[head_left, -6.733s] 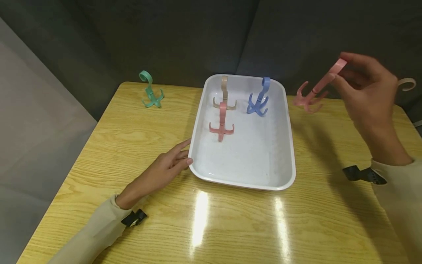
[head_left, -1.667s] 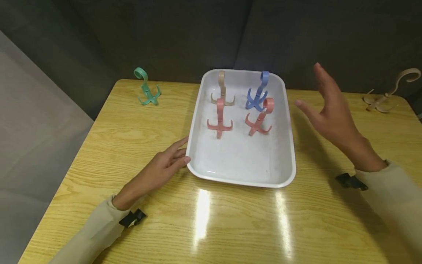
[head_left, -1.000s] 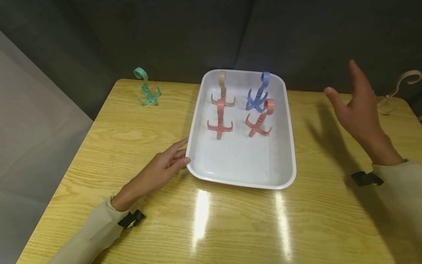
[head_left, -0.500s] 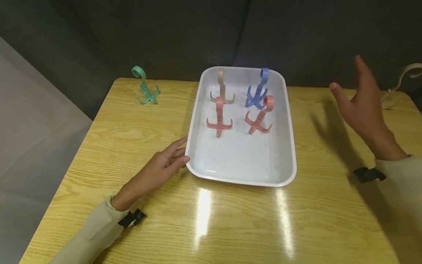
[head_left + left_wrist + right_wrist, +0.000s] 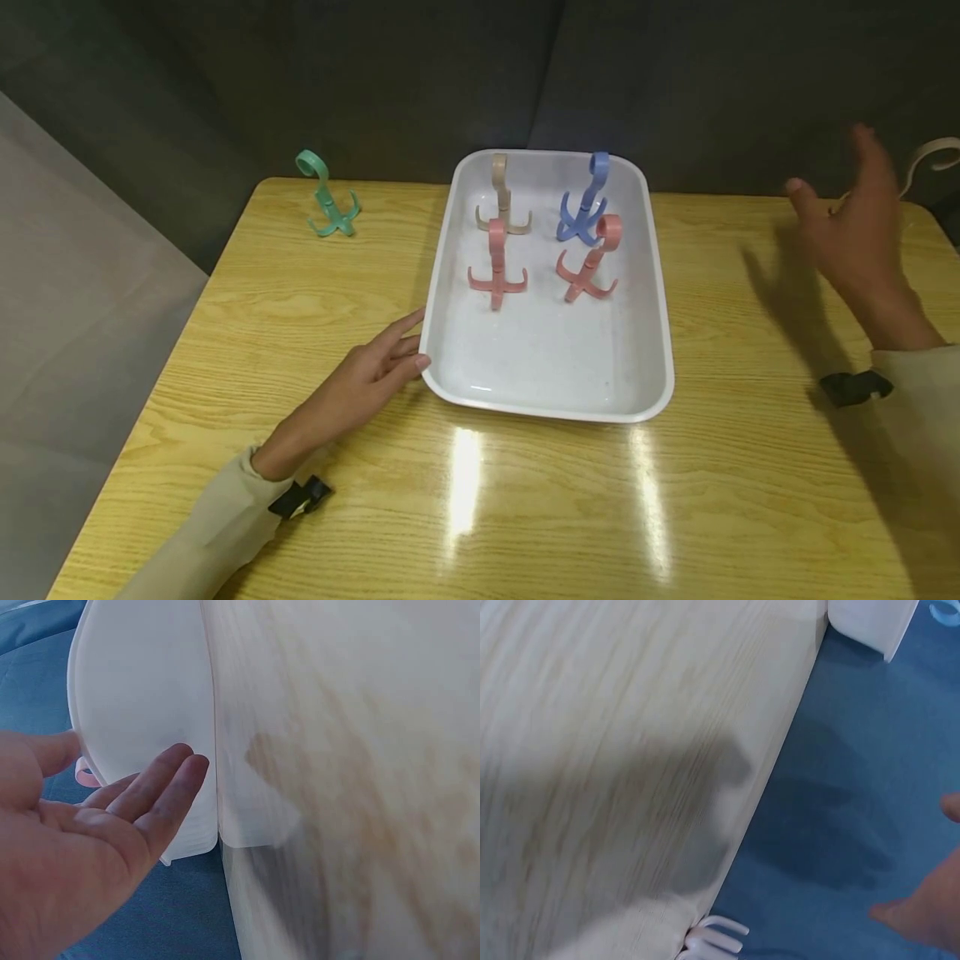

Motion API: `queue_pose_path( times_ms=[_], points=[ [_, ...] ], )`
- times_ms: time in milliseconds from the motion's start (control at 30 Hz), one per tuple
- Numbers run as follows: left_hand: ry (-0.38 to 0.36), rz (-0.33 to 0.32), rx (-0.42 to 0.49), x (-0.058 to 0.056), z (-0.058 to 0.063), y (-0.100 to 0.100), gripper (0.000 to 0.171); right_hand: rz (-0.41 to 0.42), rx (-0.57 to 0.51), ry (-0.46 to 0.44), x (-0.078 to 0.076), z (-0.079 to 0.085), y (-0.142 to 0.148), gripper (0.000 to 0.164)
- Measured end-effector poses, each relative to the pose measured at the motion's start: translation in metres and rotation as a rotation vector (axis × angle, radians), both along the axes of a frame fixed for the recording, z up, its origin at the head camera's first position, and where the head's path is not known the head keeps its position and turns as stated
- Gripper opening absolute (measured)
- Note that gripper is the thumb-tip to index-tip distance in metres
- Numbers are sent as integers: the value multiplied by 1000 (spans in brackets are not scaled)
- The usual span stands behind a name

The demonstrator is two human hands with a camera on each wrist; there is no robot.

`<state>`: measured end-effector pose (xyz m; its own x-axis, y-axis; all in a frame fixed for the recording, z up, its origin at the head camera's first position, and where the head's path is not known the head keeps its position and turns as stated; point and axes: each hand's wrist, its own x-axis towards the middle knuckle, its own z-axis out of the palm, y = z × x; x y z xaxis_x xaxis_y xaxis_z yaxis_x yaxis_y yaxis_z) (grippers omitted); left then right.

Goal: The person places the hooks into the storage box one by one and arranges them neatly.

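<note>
My left hand (image 5: 367, 375) rests against the near left side of a white tray (image 5: 540, 358), with the thumb at the rim and fairly straight fingers along the outer wall. In the tray stand a beige claw hook (image 5: 503, 200), a blue claw hook (image 5: 587, 208), a pink claw hook (image 5: 497, 258) at left and another pink claw hook (image 5: 582, 282) at right. Holding nothing, my right hand (image 5: 858, 242) hovers above the table's right end, thumb apart from the fingers. Beyond it is a second beige hook (image 5: 915, 158), partly hidden by the hand; its prongs (image 5: 709, 941) show in the right wrist view.
A green claw hook (image 5: 325, 200) stands at the back left corner of the wooden table (image 5: 300, 283). Dark cloth (image 5: 405, 83) hangs right behind the table's back edge. Grey cloth (image 5: 82, 317) lies off the left side.
Earlier my right hand held a pink hook above the table; that hook now stands in the tray. The emptied hand has moved right, towards the outer beige hook. My left hand stays at the tray.
</note>
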<state>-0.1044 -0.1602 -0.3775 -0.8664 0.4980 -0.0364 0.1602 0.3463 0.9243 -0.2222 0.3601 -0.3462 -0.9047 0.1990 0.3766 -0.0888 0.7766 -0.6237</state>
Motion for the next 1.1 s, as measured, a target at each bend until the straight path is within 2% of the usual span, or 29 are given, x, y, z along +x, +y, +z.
queue_pose_path(
  times_ms=[233, 433, 633, 833, 967, 1100],
  points=[
    [8, 2, -14, -1, -1, -1, 58, -153, 29, -85, -3, -1, 19, 70],
    [5, 2, -12, -1, -1, -1, 58, -220, 72, -70, -6, -2, 33, 68],
    [14, -6, -12, 0, -3, -2, 58, -249, 58, -11, -10, -4, 53, 64],
    [14, -8, -11, 0, -3, -3, 59, -370, 70, -112, -13, -2, 67, 69],
    [21, -11, -13, 0, -4, -3, 59, -366, 29, -84, -19, -5, 77, 71],
    [14, -12, -9, 0, -5, -3, 59, -312, 3, 24, -25, -14, 88, 67]
  ],
)
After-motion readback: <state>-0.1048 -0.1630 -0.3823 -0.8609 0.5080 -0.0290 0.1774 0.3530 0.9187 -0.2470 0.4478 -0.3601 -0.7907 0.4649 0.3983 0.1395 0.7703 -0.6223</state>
